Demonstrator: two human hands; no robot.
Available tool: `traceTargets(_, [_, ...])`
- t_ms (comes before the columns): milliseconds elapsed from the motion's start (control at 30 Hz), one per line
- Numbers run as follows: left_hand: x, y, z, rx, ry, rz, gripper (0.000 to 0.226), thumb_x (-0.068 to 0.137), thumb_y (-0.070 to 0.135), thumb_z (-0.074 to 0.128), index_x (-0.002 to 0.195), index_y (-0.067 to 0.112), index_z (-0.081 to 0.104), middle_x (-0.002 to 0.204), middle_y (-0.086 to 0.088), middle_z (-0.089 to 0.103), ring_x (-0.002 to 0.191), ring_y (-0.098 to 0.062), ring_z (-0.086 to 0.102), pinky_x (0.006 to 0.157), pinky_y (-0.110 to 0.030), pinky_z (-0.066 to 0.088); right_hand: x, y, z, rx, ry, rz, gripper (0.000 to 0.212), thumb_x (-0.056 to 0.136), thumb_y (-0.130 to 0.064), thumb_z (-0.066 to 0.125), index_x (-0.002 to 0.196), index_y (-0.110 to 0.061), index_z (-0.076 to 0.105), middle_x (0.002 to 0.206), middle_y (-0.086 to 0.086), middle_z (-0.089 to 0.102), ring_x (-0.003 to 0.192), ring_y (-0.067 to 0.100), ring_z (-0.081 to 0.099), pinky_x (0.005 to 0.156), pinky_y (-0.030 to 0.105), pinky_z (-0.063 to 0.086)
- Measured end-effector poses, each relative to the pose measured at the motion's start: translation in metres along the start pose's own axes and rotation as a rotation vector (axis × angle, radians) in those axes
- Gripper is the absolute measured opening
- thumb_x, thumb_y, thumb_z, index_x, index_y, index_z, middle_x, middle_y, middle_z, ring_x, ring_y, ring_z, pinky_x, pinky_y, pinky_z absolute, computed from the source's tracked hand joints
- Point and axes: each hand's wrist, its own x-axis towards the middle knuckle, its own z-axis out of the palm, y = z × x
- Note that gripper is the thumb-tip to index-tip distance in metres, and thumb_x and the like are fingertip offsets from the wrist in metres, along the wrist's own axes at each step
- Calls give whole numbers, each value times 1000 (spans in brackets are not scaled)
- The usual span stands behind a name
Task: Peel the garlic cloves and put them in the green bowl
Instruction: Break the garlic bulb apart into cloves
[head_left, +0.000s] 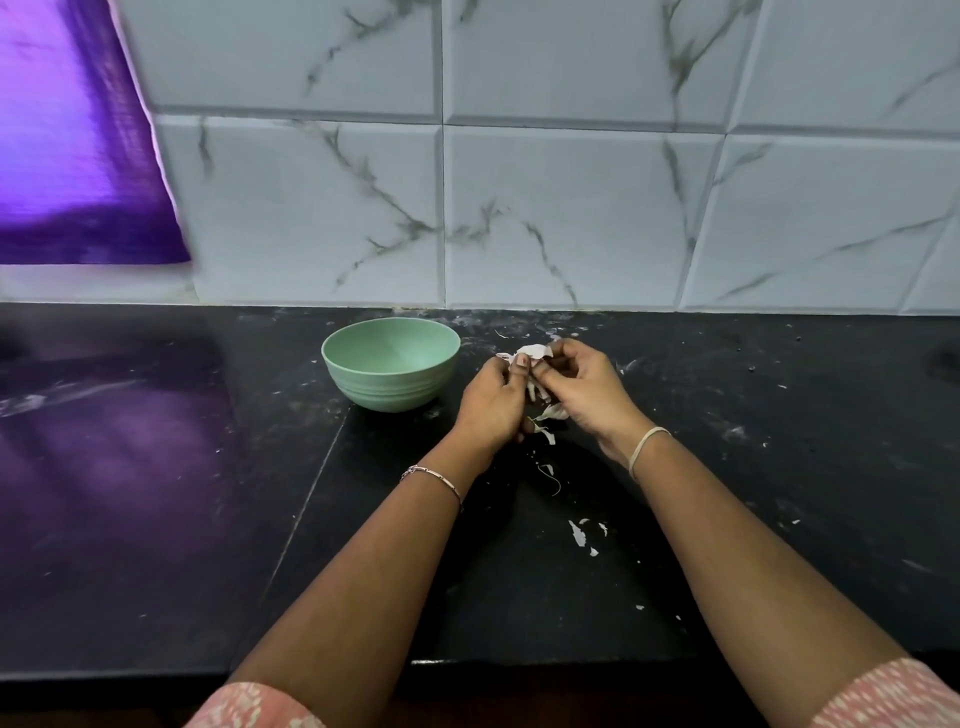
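Note:
The green bowl (390, 364) stands on the black counter, just left of my hands; its inside looks bare. My left hand (493, 402) and my right hand (584, 389) meet above the counter and pinch a piece of garlic (532, 353) with white papery skin sticking out above the fingers. More skin (550, 413) hangs below, between the palms. The clove itself is mostly hidden by my fingers.
Bits of white garlic skin (576, 535) lie scattered on the black counter (156, 467) in front of and around my hands. A marbled tile wall (571, 208) rises behind the counter. A purple shiny sheet (67, 156) hangs at the upper left.

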Motion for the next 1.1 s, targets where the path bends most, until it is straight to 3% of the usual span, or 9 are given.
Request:
traceTargets(100, [1, 1, -1, 4, 47, 3, 29, 102, 40, 41, 95, 13, 49, 75, -10, 59, 51, -20, 56, 47, -29, 45, 1, 1, 3, 48, 46, -4, 5, 89, -14, 68, 94, -13, 69, 84, 5, 69, 77, 11, 62, 73, 26, 50])
traceTargets(200, [1, 2, 2, 110, 96, 41, 28, 103, 38, 39, 88, 15, 45, 91, -20, 62, 83, -37, 63, 72, -45, 52, 3, 4, 10, 27, 88, -17, 11, 89, -12, 68, 98, -8, 73, 79, -2, 69, 71, 5, 61, 68, 20, 49])
traceTargets(267, [-1, 4, 2, 232, 115, 53, 29, 104, 33, 34, 99, 7, 46, 103, -21, 62, 97, -37, 60, 74, -37, 44, 5, 7, 15, -6, 109, -20, 12, 88, -17, 70, 97, -9, 75, 81, 1, 72, 72, 9, 62, 70, 31, 53])
traceTargets(333, [-5, 6, 2, 322, 138, 68, 27, 105, 30, 30, 99, 7, 43, 98, -16, 60, 97, -35, 58, 70, -32, 34, 7, 10, 20, -38, 132, -14, 14, 87, -22, 72, 96, -12, 76, 84, 3, 74, 75, 13, 65, 78, 41, 56])
traceTargets(433, [-10, 7, 3, 409, 173, 100, 21, 105, 28, 31, 95, 11, 38, 95, -16, 60, 95, -36, 58, 70, -33, 33, 8, 12, 26, -60, 165, -17, 9, 87, -22, 72, 92, -16, 77, 85, 0, 76, 84, 17, 71, 86, 45, 56])
traceTargets(767, [-11, 6, 4, 623, 213, 183, 18, 104, 24, 29, 93, 12, 37, 102, -17, 64, 98, -36, 59, 69, -33, 30, 4, 11, 30, -86, 213, 0, 12, 90, -13, 67, 96, -18, 77, 89, -2, 75, 88, 14, 70, 88, 41, 56])
traceTargets(1100, [-9, 8, 4, 602, 225, 170, 17, 104, 22, 27, 93, 13, 37, 102, -18, 64, 97, -37, 58, 70, -34, 30, 4, 9, 31, -77, 222, 6, 11, 89, -18, 69, 96, -21, 77, 87, -4, 75, 85, 15, 70, 85, 42, 56])
